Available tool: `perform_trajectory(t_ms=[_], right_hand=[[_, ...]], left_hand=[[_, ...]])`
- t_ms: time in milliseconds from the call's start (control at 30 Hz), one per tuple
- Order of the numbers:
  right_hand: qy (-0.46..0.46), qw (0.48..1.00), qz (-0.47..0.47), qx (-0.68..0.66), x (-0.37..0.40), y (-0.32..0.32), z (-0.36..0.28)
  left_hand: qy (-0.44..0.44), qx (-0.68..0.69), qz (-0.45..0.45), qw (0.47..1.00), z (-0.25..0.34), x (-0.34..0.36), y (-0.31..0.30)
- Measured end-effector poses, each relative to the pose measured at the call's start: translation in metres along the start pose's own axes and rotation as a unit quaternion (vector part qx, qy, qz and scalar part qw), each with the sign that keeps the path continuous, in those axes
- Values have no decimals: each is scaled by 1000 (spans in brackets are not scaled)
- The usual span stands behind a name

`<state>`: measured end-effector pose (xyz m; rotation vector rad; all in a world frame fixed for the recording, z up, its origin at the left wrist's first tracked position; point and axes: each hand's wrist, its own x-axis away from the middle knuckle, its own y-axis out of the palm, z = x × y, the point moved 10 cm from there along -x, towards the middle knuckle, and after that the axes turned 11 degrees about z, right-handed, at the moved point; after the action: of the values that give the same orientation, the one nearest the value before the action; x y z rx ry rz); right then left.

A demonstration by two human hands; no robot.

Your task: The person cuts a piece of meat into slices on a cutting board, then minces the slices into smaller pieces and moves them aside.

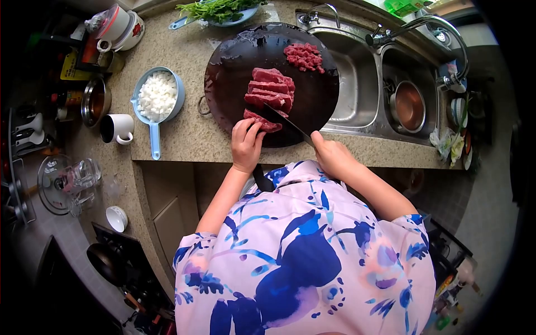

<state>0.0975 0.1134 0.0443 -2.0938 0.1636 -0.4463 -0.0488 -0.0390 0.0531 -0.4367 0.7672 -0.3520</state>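
My right hand (334,156) is wrapped round the handle of a kitchen knife (290,125). The dark blade slants up and left, its tip among the raw meat on a round, dark cutting board (223,72). With bent fingers my left hand (245,144) grips a slice of raw meat (267,124) at the board's near edge. Just beyond the blade lies a row of thick red meat slices (271,86). A small heap of diced meat (304,57) sits at the board's upper right.
A blue-handled strainer (154,139) of white diced pieces and a white mug (118,129) stand to the left. Green leafy vegetables (215,9) rest in a blue strainer behind the board. A double steel sink (357,120) with a metal bowl (409,106) is at right.
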Motion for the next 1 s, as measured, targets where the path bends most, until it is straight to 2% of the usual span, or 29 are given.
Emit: perform_trajectory(t_ms=[167,367,567,1000], right_hand=[[-15,1000,8,2,-1,-19,-23],[-43,999,2,-3,-5,-29,-46],[-26,998,-52,9,-4,-19,-44],[3,996,-76,38,-9,-19,-56]], left_hand=[[40,19,12,999,8,-1,1],[42,45,17,998,8,-5,0],[41,52,17,998,5,-6,0],[56,62,15,996,5,-8,4]])
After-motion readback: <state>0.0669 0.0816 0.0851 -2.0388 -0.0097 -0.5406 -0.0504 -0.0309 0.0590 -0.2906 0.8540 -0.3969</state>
